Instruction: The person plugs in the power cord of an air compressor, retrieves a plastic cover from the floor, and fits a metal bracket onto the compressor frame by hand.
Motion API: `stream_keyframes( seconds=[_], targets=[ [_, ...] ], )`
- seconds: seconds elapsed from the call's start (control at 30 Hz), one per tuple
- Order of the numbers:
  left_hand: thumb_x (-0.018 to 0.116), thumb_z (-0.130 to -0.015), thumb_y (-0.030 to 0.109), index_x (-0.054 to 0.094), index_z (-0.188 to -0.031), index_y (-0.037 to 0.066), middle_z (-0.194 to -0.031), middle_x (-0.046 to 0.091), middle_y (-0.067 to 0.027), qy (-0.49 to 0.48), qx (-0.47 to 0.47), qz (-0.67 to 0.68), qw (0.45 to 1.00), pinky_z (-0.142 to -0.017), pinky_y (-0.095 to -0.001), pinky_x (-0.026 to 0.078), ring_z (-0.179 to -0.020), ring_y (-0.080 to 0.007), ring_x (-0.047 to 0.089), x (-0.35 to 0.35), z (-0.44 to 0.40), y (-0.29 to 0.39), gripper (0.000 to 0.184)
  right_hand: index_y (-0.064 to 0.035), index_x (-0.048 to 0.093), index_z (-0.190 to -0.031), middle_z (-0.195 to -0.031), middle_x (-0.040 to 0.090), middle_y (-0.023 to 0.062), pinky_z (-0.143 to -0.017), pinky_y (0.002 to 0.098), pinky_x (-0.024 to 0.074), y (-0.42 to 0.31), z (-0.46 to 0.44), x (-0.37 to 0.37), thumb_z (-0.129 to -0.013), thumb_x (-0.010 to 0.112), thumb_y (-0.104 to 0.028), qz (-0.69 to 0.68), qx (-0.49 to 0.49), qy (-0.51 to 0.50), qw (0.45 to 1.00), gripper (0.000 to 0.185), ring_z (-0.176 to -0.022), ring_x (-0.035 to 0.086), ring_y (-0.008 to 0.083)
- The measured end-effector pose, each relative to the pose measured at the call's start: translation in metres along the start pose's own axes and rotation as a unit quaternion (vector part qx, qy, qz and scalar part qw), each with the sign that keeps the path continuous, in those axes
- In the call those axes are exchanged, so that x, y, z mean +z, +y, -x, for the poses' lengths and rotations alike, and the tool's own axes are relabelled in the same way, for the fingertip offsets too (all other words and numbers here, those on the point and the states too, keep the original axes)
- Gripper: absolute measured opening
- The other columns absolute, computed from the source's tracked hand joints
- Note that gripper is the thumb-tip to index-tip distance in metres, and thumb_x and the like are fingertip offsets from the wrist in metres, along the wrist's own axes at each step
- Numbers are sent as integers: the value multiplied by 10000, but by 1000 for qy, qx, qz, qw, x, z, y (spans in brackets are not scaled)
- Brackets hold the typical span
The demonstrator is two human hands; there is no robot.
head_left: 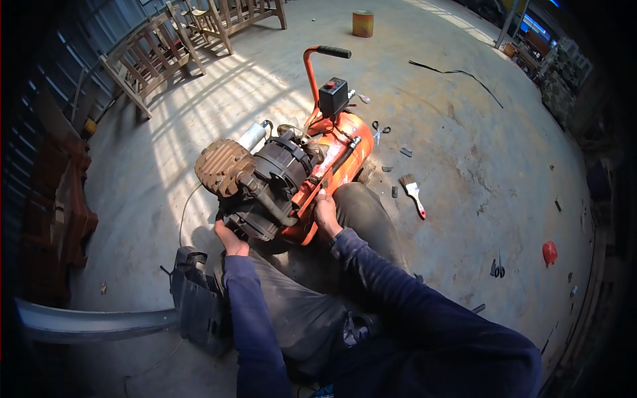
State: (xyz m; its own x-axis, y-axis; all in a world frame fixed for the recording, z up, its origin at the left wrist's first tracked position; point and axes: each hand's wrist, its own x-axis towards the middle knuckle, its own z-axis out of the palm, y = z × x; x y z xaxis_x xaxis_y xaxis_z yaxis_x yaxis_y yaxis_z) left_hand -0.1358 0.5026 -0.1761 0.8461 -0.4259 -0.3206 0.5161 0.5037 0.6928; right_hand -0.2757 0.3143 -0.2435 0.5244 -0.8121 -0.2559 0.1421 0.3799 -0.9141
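An orange air compressor (358, 135) stands on the floor in front of my knees, with a dusty finned pump head (222, 167) and a black motor (282, 161) on top. My left hand (232, 240) grips the lower near end of the black housing, its fingertips partly hidden beneath it. Closed on the edge of the compressor's orange mounting plate (306, 196) is my right hand (326, 212), thumb uppermost. A black pressure switch box (333, 97) with a red knob and a curved orange handle (309, 73) rise at the far end.
A paintbrush (414, 195), scissors (377, 132) and several black scraps lie to the right. Farther right are more scissors (499, 270) and a red object (549, 253). A black plastic cover (199, 302) sits by my left leg. Wooden furniture (149, 56) and a can (362, 24) stand behind.
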Motion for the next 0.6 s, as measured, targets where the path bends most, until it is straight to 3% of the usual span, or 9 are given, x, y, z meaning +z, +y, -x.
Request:
stream_keyframes(
  seconds=[0.1, 0.27, 0.4, 0.5, 0.53, 0.57, 0.6],
  targets=[
    [430, -937, 395, 592, -1223, 71, -1173, 638, -62, -7, 2, -1, 1000, -914, -350, 474, -1044, -240, 614, 2, 2, 0, 462, -44, 541, -948, -758, 538, 15, -576, 276, 401, 3, -7, -8, -1029, 399, -260, 59, 2, 5, 998, 271, -621, 460, 111],
    [427, -935, 400, 595, -1214, 76, -1159, 640, -59, 7, 2, 2, 1000, -907, -351, 477, -1039, -241, 613, 7, 3, 1, 459, -19, 551, -1006, -845, 563, 30, -687, 269, 419, -5, -18, -31, -1024, 429, -249, 15, -30, -6, 999, 261, -755, 498, 118],
    [425, -928, 406, 595, -1210, 80, -1158, 638, -55, 10, -12, 3, 1000, -904, -351, 477, -1039, -240, 610, 5, 3, 2, 463, -9, 549, -1053, -914, 582, 65, -784, 278, 415, -23, -29, -54, -1006, 472, -232, 90, -50, -80, 991, 241, -842, 522, 177],
    [427, -921, 418, 596, -1204, 81, -1158, 636, -49, 33, 15, -10, 999, -900, -351, 477, -1035, -237, 609, 9, 3, 0, 471, -23, 544, -1048, -933, 588, 119, -840, 302, 412, -59, -36, -68, -985, 492, -192, 408, -217, -108, 881, 188, -867, 543, 273],
    [428, -918, 423, 596, -1201, 82, -1158, 635, -46, 44, 27, -14, 999, -899, -351, 477, -1033, -235, 608, 10, 3, 0, 474, -23, 544, -1048, -933, 588, 119, -840, 302, 412, -80, -38, -70, -985, 492, -192, 408, -218, -109, 880, 188, -867, 543, 273],
    [428, -918, 423, 596, -1201, 82, -1158, 635, -46, 44, 27, -12, 999, -899, -351, 477, -1033, -235, 608, 9, 2, 0, 474, -24, 537, -1027, -906, 582, 144, -832, 363, 421, -106, -38, -71, -969, 482, -170, 457, -402, -115, 785, 166, -874, 554, 315],
    [436, -913, 430, 600, -1193, 86, -1154, 635, -42, 35, 16, -9, 999, -894, -347, 477, -1030, -228, 608, 8, 1, 1, 473, -26, 530, -1006, -879, 576, 170, -824, 424, 430, -122, -36, -74, -954, 472, -148, 485, -567, -115, 656, 145, -882, 564, 358]
  ],
)
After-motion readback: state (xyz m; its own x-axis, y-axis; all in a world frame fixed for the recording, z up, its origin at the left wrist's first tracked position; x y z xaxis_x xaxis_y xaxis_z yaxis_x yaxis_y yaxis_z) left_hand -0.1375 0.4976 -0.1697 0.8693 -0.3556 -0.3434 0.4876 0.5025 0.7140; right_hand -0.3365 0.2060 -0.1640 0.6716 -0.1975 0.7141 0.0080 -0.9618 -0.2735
